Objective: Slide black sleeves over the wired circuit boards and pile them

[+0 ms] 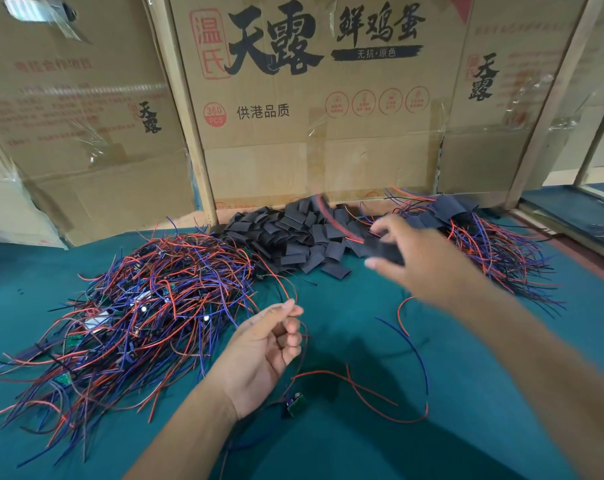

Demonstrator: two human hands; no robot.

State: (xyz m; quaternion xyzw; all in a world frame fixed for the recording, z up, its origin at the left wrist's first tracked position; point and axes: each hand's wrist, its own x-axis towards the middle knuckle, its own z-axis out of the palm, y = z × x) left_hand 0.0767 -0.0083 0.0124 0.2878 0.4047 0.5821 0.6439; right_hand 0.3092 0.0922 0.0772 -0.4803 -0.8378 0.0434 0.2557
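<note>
Sleeves (293, 233): flat black tube pieces, heaped mid-table at the back, between unsleeved boards (134, 306) left and the finished pile (494, 244) right; likely light, soft, easily crushed, best pinched at one open end. Right hand (408, 258), blurred, holds a sleeved piece with red wire near the finished pile. Left hand (266, 355), fingers curled, pinches thin wires of a small green board (295, 403) lying below it.

R hand (420, 259), sleeve (385, 249): motion-blurred

Teal cloth table (467, 393); printed cardboard boxes (311, 116) behind, between pale wooden posts (186, 109).
</note>
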